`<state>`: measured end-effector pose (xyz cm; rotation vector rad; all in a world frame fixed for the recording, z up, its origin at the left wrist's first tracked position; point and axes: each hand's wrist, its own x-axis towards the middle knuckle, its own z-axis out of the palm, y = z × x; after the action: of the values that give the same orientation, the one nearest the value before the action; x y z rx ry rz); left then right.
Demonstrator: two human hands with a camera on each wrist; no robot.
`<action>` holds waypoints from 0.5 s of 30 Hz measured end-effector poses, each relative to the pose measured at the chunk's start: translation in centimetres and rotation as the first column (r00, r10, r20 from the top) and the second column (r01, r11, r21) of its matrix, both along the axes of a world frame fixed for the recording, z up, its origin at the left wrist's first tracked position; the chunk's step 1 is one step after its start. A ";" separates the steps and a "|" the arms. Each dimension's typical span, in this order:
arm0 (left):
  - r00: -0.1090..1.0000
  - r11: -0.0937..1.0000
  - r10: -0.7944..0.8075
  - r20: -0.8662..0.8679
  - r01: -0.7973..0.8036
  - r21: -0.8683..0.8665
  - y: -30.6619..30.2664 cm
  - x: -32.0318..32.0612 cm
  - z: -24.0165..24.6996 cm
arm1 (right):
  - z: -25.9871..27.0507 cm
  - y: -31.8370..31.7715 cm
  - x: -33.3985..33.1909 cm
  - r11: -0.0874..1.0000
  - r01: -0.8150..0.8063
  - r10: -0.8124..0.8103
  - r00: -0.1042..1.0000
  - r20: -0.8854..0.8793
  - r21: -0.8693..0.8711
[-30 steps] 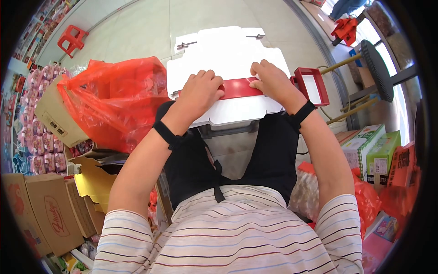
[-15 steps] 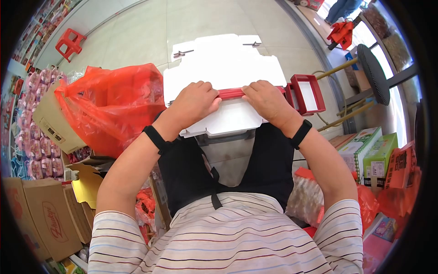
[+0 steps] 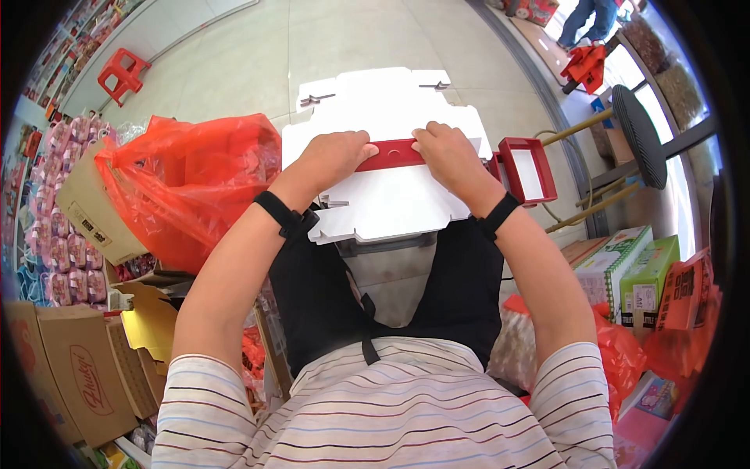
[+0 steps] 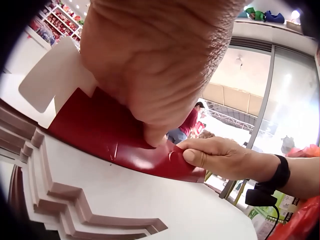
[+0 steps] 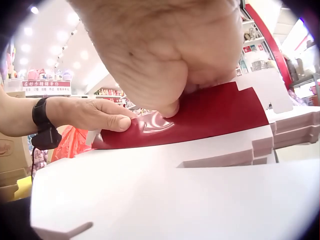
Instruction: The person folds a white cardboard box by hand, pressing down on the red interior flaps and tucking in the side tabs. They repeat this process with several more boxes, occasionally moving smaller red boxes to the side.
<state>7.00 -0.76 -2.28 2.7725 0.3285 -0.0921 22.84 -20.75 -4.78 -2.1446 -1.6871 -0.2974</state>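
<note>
A stack of flat, die-cut white cardboard box blanks (image 3: 391,102) lies before me over my knees. Across it a red cardboard flap (image 3: 394,155) is folded up, its glossy red face toward me. My left hand (image 3: 332,162) pinches the flap's left part, thumb on the red face. With my right hand (image 3: 455,162) I pinch it right of the middle, thumb also on the red side. A small curved crease shows between the thumbs. In the right wrist view the red flap (image 5: 220,115) stands tilted above the white sheets, bent slightly between the hands.
Right of the stack sits a red-rimmed box with a white inside (image 3: 527,170), near a round black stool (image 3: 639,137). At left a red plastic bag (image 3: 195,187) covers a carton (image 3: 86,203). More boxes (image 3: 86,371) stand lower left, and bright boxes (image 3: 648,270) at right.
The red flap showed a broad red face, then a narrow folded band, and now shows its broad face again. Both hands stay on it, shifting slightly.
</note>
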 end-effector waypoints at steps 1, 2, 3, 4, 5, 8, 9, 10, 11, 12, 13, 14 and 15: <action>1.000 1.000 0.017 0.010 -0.017 0.008 0.1 0.2 -0.3 | -0.2 0.3 0.1 1.000 0.019 -0.019 1.000 0.016 -0.017; 0.998 0.999 0.027 0.057 -0.029 0.037 0.1 0.2 -0.7 | -0.5 0.5 0.2 0.999 0.038 -0.037 0.999 0.031 -0.035; 0.994 0.997 0.035 0.104 -0.042 0.065 0.0 0.1 -0.9 | -0.6 0.7 0.2 0.997 0.057 -0.055 0.997 0.046 -0.051; 0.988 0.994 0.041 0.151 -0.056 0.093 -0.1 0.0 -1.2 | -0.7 0.7 0.2 0.998 0.056 -0.054 0.996 0.073 -0.033; 0.980 0.985 0.043 0.195 -0.074 0.155 -0.2 -0.1 -1.4 | -0.9 0.7 0.2 0.998 0.055 -0.053 0.994 0.100 -0.014; 0.960 0.955 0.016 0.280 -0.098 0.280 -0.8 -0.4 -2.1 | -1.7 0.3 0.0 0.996 0.049 -0.061 0.980 0.189 0.071; 0.960 0.954 -0.007 0.279 -0.077 0.288 -1.1 -0.5 -2.1 | -1.8 0.2 -0.4 0.993 0.044 -0.066 0.973 0.219 0.105; 0.960 0.953 -0.030 0.278 -0.056 0.297 -1.4 -0.6 -2.2 | -2.0 -0.1 -1.1 0.993 0.006 -0.029 0.980 0.195 0.120; 0.957 0.950 -0.067 0.283 -0.025 0.311 -2.0 -0.9 -2.4 | -2.4 -0.5 -2.2 0.990 -0.030 0.006 0.985 0.173 0.136; 0.952 0.946 -0.108 0.288 0.009 0.325 -2.8 -1.2 -2.6 | -2.7 -0.9 -3.4 0.986 -0.063 0.040 0.988 0.152 0.152; 0.945 0.940 -0.149 0.292 0.044 0.338 -3.7 -1.4 -2.8 | -3.7 -1.2 -5.0 0.989 -0.015 -0.002 0.994 0.111 0.150; 0.921 0.928 -0.180 0.346 0.043 0.370 -4.5 -1.8 -3.3 | -2.2 -1.9 -6.8 0.996 0.012 -0.015 0.999 0.033 0.089; 0.894 0.915 -0.213 0.394 0.041 0.400 -5.4 -2.3 -4.2 | -2.0 -2.5 -7.4 0.997 0.019 -0.019 1.000 0.009 0.071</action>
<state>4.65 -6.15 -6.43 3.0844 0.0427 0.6136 15.45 -23.25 -6.79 -2.1116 -1.6369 -0.3679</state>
